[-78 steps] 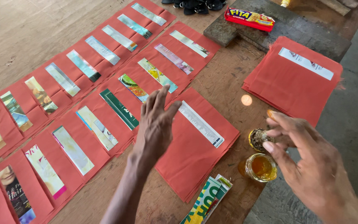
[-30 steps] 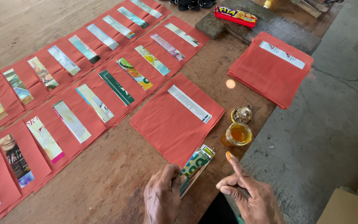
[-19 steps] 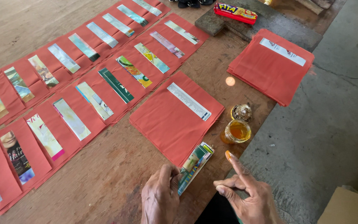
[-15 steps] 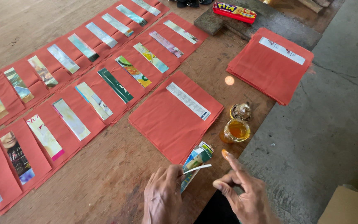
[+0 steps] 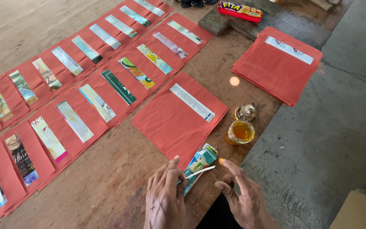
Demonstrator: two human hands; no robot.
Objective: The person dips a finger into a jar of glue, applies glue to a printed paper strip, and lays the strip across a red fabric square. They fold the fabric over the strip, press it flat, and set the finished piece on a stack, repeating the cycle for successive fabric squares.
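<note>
Closest to the person, the left hand lies palm-down on the wooden worktop, its fingertips pinning a small stack of printed paper strips. One pale strip is lifted off the top of that stack, its near end pinched at the left fingertips and its free end pointing right. The right hand hovers just beside it with nothing in it, fingers spread, the forefinger tip smeared orange and close to the strip's end without clearly touching it.

Just beyond the stack sits a pile of red paper envelopes, the top one bearing a white strip across its upper part. To its right stand an open glass jar of amber glue and, touching it behind, its crumpled foil lid.

Farther left, two long overlapping rows of red envelopes run across the worktop, each with a colourful strip stuck on. Farther right lies a second red pile, overhanging the worktop's edge above the concrete floor. At the far edge rests a red biscuit packet on a dark slab.
</note>
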